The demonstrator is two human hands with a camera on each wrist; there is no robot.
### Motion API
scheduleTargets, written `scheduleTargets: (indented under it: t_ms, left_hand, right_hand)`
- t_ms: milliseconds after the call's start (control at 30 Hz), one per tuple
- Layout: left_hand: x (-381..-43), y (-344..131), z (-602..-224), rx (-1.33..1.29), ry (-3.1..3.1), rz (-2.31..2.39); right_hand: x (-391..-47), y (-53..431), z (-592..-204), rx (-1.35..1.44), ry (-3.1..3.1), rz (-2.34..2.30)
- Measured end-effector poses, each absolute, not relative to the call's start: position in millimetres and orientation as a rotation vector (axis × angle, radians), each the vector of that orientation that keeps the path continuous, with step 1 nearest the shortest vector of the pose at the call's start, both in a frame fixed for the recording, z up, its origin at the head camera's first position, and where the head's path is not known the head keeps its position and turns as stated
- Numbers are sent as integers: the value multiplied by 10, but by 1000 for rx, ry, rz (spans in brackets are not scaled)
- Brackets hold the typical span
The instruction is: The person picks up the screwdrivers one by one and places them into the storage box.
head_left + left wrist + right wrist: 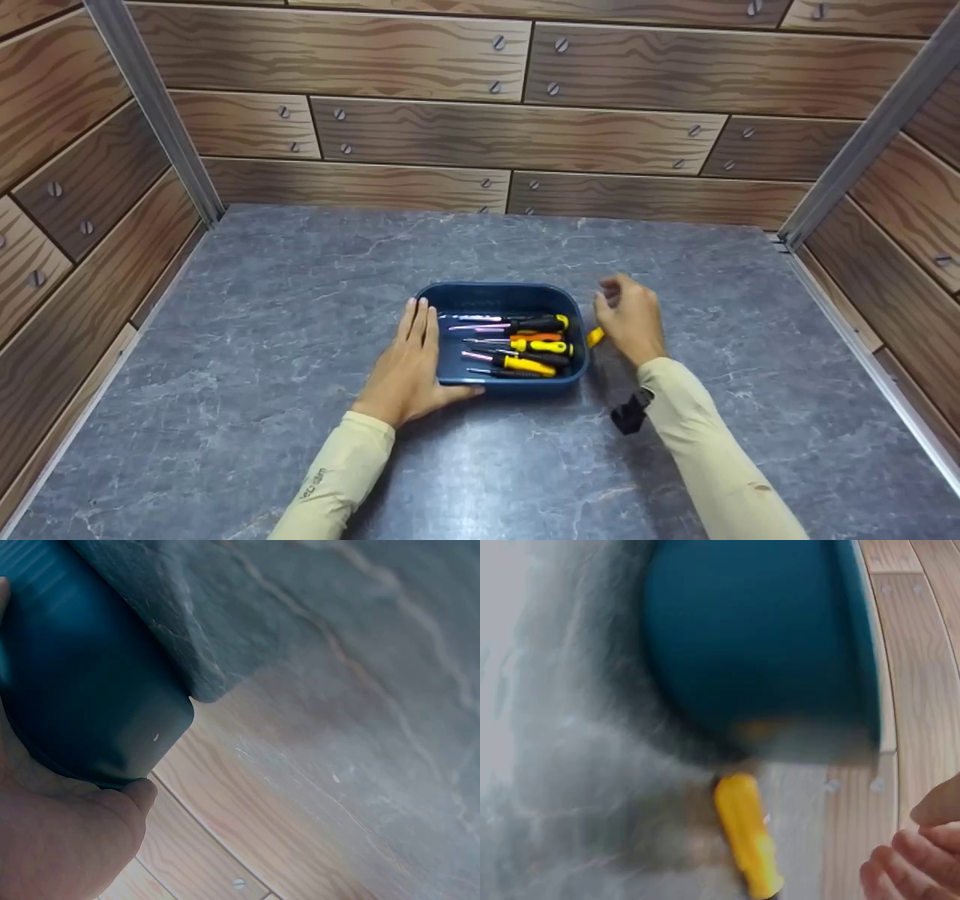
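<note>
A dark blue plastic bin (pixel 491 298) stands on the table with several screwdrivers inside, their handles toward its right end. Among them are a black and yellow screwdriver (pixel 544 324) at the back and one with a yellow handle (pixel 529 365) nearer the front. My left hand (pixel 409 371) rests against the bin's left end, fingers straight at the rim and thumb stretched along the near side. Just right of the bin, my right hand (pixel 631 319) hovers with loosely bent fingers and nothing between them. A yellow handle (pixel 746 836) lies beside the bin's right end, below that hand.
The table (pixel 300 277) has a grey marbled top. Wood-patterned panels (pixel 420 127) enclose the back and both sides, with metal posts (pixel 161 112) at the corners. A small black device (pixel 632 411) is strapped to the right wrist.
</note>
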State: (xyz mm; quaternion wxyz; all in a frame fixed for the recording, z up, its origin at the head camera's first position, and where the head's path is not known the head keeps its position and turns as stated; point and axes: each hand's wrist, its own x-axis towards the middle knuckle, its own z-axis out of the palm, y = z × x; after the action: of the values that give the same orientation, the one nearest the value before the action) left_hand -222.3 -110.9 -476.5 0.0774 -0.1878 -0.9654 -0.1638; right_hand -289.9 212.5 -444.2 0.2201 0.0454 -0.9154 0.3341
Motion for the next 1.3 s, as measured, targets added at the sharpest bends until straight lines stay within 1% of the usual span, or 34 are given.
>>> scheduleTargets:
  t_ms: [200, 300, 400, 600, 800, 1133, 1300]
  left_hand:
    - [-2214, -1115, -4768, -577, -2863, -488]
    - [-2209, -1119, -4773, -590, -2846, -491]
    - [-2204, -1120, -4771, -591, -2845, -496]
    - [-2201, -1116, -4772, -589, -2856, -500]
    - [-2212, -1110, -4755, -592, -2861, -486]
    - [-2216, -1114, -4755, -594, -2880, -488]
    - [-2216, -1111, -4767, -599, -2870, -508]
  right_hand:
    - [-2813, 2265, -4609, -227, -2812, 842]
    - [-2796, 2260, -4673, -324, -2944, 833]
    - [-2803, 2235, -4715, -363, -3017, 822]
    - [-2810, 2204, -4747, -389, -3055, 769]
    - [-2782, 2240, -4720, -326, -3045, 797]
    - [-2710, 2430, -4597, -329, -2991, 1101]
    - [-2690, 2469, -4459, -270, -2884, 1078]
